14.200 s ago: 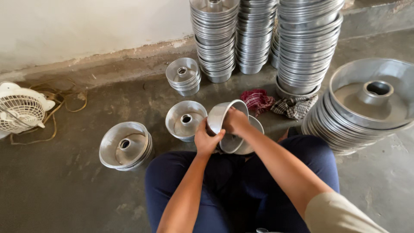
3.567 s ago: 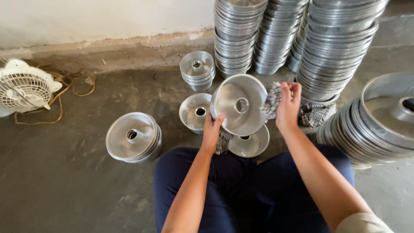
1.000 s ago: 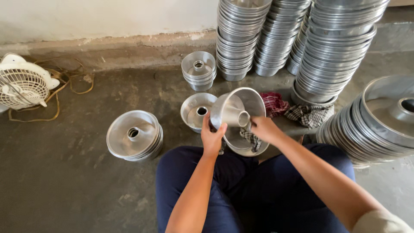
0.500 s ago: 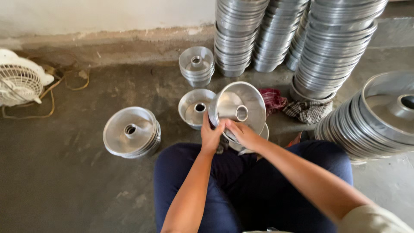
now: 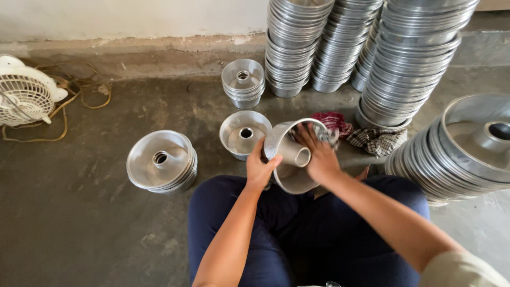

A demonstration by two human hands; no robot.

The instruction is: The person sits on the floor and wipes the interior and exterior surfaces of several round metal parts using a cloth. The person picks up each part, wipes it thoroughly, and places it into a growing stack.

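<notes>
I hold a shiny metal ring-shaped cake pan (image 5: 284, 141) with a centre tube, tilted on its side over my lap. My left hand (image 5: 260, 167) grips its rim on the left. Inside the pan, my right hand (image 5: 317, 154) presses a checked cloth (image 5: 328, 134) against the wall. Another pan (image 5: 291, 178) lies under the held one. A single pan (image 5: 242, 134) sits on the floor just left of my hands.
A short stack of pans (image 5: 162, 161) lies at left and a small stack (image 5: 244, 83) behind. Tall stacks (image 5: 295, 45) (image 5: 411, 58) stand along the wall, a leaning stack (image 5: 467, 146) at right. Rags (image 5: 372, 139) lie by them; a white fan (image 5: 24, 95) is far left.
The pan has turned from facing me to lying on its side, and my right hand has gone from its lower rim up into the pan with the cloth.
</notes>
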